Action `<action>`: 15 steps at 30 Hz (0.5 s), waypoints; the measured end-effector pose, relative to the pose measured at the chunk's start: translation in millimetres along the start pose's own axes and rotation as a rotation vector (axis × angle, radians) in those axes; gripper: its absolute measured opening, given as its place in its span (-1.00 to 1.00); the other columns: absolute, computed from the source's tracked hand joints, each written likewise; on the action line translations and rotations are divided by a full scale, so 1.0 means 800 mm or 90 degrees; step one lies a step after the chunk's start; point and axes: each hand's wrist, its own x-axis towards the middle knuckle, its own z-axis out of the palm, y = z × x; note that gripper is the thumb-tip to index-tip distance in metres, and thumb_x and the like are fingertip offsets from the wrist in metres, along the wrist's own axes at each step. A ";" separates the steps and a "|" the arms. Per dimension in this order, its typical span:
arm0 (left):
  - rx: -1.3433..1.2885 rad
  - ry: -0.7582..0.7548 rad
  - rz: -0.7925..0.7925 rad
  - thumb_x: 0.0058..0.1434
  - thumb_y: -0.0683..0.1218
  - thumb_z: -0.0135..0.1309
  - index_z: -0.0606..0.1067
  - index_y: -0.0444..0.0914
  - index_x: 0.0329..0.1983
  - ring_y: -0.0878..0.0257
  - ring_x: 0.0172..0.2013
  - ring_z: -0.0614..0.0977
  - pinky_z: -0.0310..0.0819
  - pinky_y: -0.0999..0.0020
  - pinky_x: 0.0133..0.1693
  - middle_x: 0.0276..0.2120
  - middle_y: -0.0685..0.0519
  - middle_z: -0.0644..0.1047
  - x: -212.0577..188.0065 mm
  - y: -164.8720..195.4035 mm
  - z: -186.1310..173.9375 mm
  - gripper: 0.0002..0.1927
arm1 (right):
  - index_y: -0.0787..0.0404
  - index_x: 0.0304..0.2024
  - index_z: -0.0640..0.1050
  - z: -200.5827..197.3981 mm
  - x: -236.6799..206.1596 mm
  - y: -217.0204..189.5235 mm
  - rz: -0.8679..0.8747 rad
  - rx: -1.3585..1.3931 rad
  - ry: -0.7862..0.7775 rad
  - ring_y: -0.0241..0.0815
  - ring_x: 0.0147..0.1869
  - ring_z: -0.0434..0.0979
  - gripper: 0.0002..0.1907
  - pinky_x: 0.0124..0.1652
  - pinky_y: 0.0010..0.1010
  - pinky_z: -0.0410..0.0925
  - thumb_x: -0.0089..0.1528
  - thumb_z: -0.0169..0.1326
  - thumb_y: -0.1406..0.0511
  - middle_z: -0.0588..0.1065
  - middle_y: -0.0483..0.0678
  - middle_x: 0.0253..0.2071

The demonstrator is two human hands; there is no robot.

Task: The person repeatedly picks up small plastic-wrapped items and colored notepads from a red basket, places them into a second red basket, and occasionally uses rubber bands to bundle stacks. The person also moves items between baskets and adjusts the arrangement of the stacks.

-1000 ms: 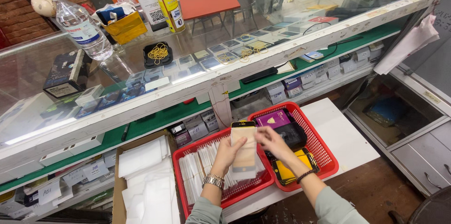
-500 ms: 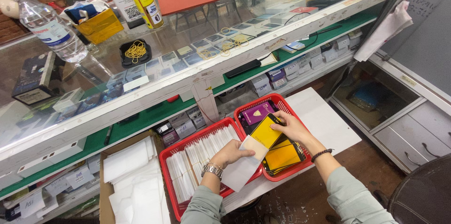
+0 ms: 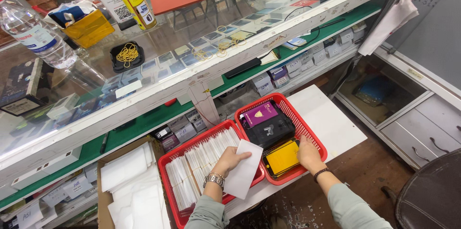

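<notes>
The left hand (image 3: 229, 158) held a plain white envelope (image 3: 243, 169), its grip pinched on the envelope's upper left edge with the fingers curled over the top. The envelope hung over the near right corner of the left red basket (image 3: 174, 161), the landmark here, and its lower end reached past the basket's rim toward the person.

That left red basket was packed with rows of upright white envelopes (image 3: 204, 159), filed on edge, and no obvious gap showed among them. Judging by this, the sorting looked well along, yet the envelope in hand was not yet set among the rows.

Just right of the left basket, and touching it, sat a second red basket (image 3: 314, 135). In it lay a purple box (image 3: 260, 114) at the far end, a black pouch (image 3: 270, 130) in the middle and a yellow flat packet (image 3: 283, 158) at the near end. The right hand (image 3: 307, 154) rested on the yellow packet's right edge, at the basket's near right wall. Its fingers lay bent against the packet, but whether the grip had closed on it could not be told.

Both baskets stood on a white bench (image 3: 331, 123). To the left of the left basket, a cardboard box held a stack of loose white sheets (image 3: 126, 181). Beyond the baskets rose a glass display counter (image 3: 201, 73).
</notes>
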 end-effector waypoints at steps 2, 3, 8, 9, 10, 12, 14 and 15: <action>0.001 0.025 -0.004 0.19 -0.03 0.25 0.64 -0.37 -0.14 0.20 -0.42 0.72 0.63 0.31 -0.35 -0.32 -0.08 0.70 -0.003 -0.003 -0.006 -0.68 | 0.26 0.17 0.40 0.000 0.002 -0.010 -0.011 -0.201 -0.083 0.10 0.26 0.45 -0.54 0.13 -0.16 0.40 0.20 0.04 0.42 0.42 0.14 0.18; 0.001 0.038 -0.006 0.19 -0.03 0.25 0.64 -0.37 -0.14 0.20 -0.43 0.72 0.63 0.31 -0.36 -0.33 -0.08 0.70 -0.005 -0.004 -0.009 -0.68 | 0.21 0.14 0.43 0.000 0.003 -0.014 -0.017 -0.302 -0.124 0.03 0.30 0.43 -0.59 0.13 -0.17 0.41 0.22 0.05 0.39 0.41 0.05 0.21; -0.035 0.055 0.003 0.20 -0.03 0.24 0.64 -0.38 -0.14 0.21 -0.43 0.73 0.64 0.31 -0.35 -0.33 -0.08 0.71 -0.012 -0.013 -0.016 -0.68 | 0.10 0.21 0.42 0.016 0.001 -0.029 -0.292 -0.233 -0.253 0.03 0.33 0.35 -0.47 0.22 -0.16 0.32 0.16 0.13 0.35 0.39 -0.08 0.21; -0.039 0.060 0.005 0.20 -0.03 0.23 0.63 -0.39 -0.13 0.21 -0.43 0.73 0.64 0.31 -0.35 -0.33 -0.08 0.71 -0.013 -0.014 -0.018 -0.67 | 0.10 0.22 0.40 0.020 0.001 -0.031 -0.311 -0.230 -0.290 0.03 0.33 0.33 -0.44 0.22 -0.13 0.29 0.16 0.16 0.30 0.37 -0.08 0.21; -0.034 0.066 -0.009 0.22 -0.02 0.21 0.63 -0.38 -0.11 0.20 -0.41 0.73 0.64 0.31 -0.33 -0.31 -0.09 0.70 -0.015 -0.016 -0.021 -0.68 | 0.10 0.24 0.39 0.024 0.002 -0.032 -0.287 -0.247 -0.306 0.03 0.36 0.30 -0.42 0.22 -0.14 0.28 0.15 0.17 0.31 0.34 -0.08 0.24; -0.028 0.079 -0.037 0.25 -0.02 0.17 0.62 -0.37 -0.07 0.19 -0.36 0.72 0.63 0.30 -0.29 -0.28 -0.09 0.69 -0.020 -0.019 -0.028 -0.68 | 0.10 0.28 0.37 0.029 0.007 -0.037 -0.238 -0.284 -0.338 0.03 0.41 0.24 -0.37 0.23 -0.16 0.26 0.14 0.18 0.32 0.28 -0.06 0.30; -0.006 0.071 -0.043 0.25 -0.07 0.14 0.59 -0.36 0.01 0.20 -0.29 0.72 0.62 0.32 -0.21 -0.20 -0.10 0.69 -0.028 -0.022 -0.038 -0.66 | 0.12 0.17 0.46 0.028 0.018 -0.049 -0.242 -0.253 -0.362 0.05 0.31 0.35 -0.52 0.20 -0.19 0.30 0.18 0.16 0.27 0.36 0.01 0.24; 0.004 0.067 -0.045 0.24 -0.10 0.12 0.58 -0.36 0.05 0.20 -0.25 0.72 0.62 0.32 -0.17 -0.17 -0.10 0.68 -0.032 -0.023 -0.044 -0.65 | 0.13 0.11 0.51 0.026 0.026 -0.057 -0.244 -0.239 -0.373 0.06 0.26 0.41 -0.59 0.18 -0.21 0.32 0.20 0.15 0.25 0.40 0.04 0.20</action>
